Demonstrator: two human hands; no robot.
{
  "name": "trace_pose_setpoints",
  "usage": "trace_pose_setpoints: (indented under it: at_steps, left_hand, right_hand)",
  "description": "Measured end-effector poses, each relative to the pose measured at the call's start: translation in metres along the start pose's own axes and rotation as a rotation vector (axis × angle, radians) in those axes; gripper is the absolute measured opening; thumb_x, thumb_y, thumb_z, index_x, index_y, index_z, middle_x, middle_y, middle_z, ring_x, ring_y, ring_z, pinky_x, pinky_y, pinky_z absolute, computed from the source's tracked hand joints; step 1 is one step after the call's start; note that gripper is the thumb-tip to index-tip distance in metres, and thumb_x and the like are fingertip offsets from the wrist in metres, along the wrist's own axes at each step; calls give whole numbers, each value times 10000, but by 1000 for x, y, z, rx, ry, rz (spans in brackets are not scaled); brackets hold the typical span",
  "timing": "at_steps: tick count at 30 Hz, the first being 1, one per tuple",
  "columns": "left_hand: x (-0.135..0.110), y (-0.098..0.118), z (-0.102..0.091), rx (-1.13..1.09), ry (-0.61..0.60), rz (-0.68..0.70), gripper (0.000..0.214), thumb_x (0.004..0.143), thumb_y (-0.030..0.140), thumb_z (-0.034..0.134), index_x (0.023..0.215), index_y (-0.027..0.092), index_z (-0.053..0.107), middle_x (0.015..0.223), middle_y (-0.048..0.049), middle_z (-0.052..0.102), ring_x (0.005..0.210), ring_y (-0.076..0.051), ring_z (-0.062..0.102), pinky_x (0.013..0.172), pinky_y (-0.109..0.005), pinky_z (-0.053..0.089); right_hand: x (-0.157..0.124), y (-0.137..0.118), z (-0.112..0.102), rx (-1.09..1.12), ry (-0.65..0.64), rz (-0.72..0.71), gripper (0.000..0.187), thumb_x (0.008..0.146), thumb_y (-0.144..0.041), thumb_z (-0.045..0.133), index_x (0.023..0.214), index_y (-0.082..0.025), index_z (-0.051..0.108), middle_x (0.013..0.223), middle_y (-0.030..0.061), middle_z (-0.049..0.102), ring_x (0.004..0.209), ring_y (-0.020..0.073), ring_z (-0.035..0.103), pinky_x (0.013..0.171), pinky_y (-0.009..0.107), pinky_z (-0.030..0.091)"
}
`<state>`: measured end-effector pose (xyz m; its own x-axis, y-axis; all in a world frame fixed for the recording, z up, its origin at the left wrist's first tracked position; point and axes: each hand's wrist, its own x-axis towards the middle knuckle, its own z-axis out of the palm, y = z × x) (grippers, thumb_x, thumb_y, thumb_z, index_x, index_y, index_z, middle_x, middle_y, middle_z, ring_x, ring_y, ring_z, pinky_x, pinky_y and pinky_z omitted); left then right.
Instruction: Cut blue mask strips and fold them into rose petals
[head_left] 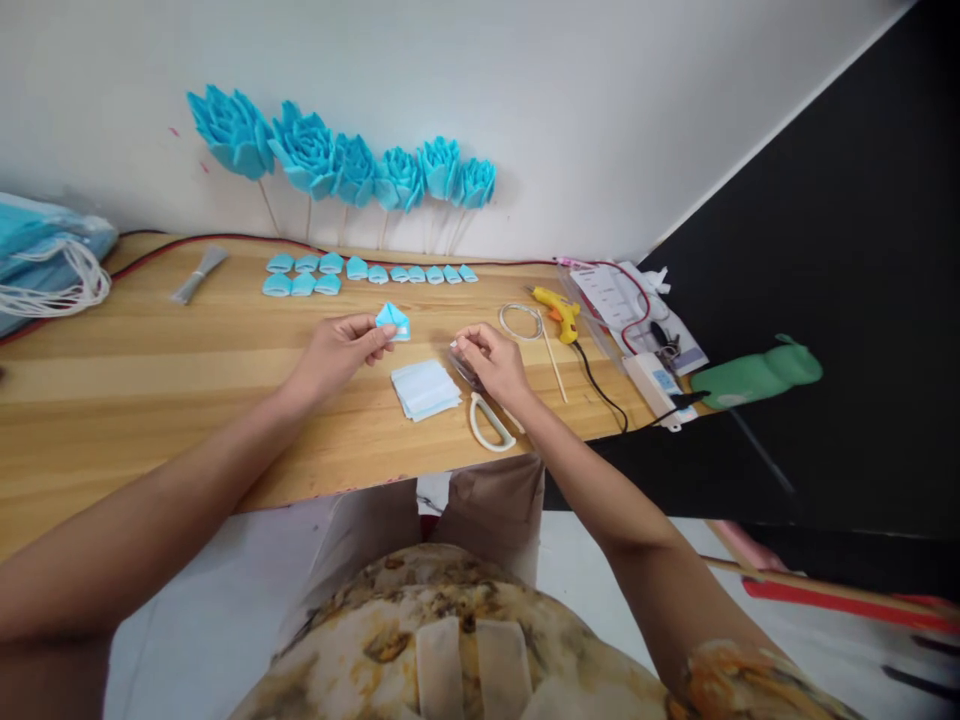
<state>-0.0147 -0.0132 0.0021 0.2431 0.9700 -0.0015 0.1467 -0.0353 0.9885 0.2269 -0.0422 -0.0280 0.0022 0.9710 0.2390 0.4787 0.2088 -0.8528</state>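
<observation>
Your left hand (pixel 337 350) pinches a folded blue piece (pixel 391 316); your right hand (pixel 496 366), apart, hovers by scissors (pixel 493 445), grip unclear.

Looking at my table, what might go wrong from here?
The scissors lie by your right hand, close to the near edge of the table; a bump might knock them off. The cord of the glue gun runs toward that edge too and might snag. The folded piece in your left hand could unfold if your grip slips.
</observation>
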Motion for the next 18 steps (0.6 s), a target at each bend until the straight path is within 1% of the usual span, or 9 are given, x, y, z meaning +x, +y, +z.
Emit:
trace_pose_setpoints:
  at_steps: [2,3,4,6,9,11,13,15,18]
  left_hand:
    - [-1,0,1,-34,-17,-16,287,741,461,713,661,189,669,648,-3,619,573,-108,486,583,-246,419]
    - [-2,0,1,-42,-25,-23,297,738,471,717,666,187,670,652,-2,619,576,-106,485,587,-245,415]
    - [-3,1,2,-47,-34,-26,308,737,482,719,670,185,670,652,0,616,578,-104,483,587,-243,411]
    - [-5,3,3,-50,-57,-32,324,738,499,720,685,183,671,647,7,606,575,-100,471,579,-238,397]
    - [-6,5,4,-61,-92,-43,329,741,503,715,681,184,659,609,20,564,561,-96,440,556,-232,367]
    - [-7,7,5,-67,-109,-46,342,740,507,706,654,183,636,582,25,528,553,-97,424,545,-234,346]
    - [-7,7,5,-67,-125,-42,349,744,512,691,644,184,622,574,24,511,551,-101,419,539,-240,332]
    - [-7,6,5,-55,-137,-39,347,754,506,678,639,186,611,572,23,501,549,-105,417,538,-245,325]
    - [-7,4,4,-43,-146,-38,338,771,487,665,628,189,596,572,21,500,552,-108,422,541,-249,322]
  right_hand:
    - [6,-14,-2,-51,8,-82,200,905,-375,590,1007,-218,659,884,2,756,809,154,695,765,278,516]
    - [10,-22,-2,-89,17,-147,170,907,-355,598,976,-218,670,877,-1,755,783,146,688,751,271,512]
    - [14,-30,-2,-123,29,-230,141,913,-332,601,921,-214,678,864,-3,751,761,138,676,732,262,507]
    - [24,-44,0,-190,49,-414,151,936,-303,588,868,-208,683,849,2,742,749,129,659,718,257,497]
    - [37,-56,6,-306,58,-653,197,977,-297,536,878,-212,684,827,18,726,769,142,647,725,286,493]
    - [43,-56,11,-383,46,-766,196,986,-288,521,891,-223,680,819,24,712,784,159,639,743,320,493]
    - [46,-51,15,-427,44,-837,151,976,-270,540,917,-238,676,831,26,700,811,174,629,766,350,488]
    - [47,-44,18,-438,52,-872,114,963,-249,559,946,-252,672,849,28,689,840,183,617,776,364,479]
    - [44,-35,18,-457,64,-903,109,955,-231,565,961,-266,669,849,25,676,835,182,603,750,356,476]
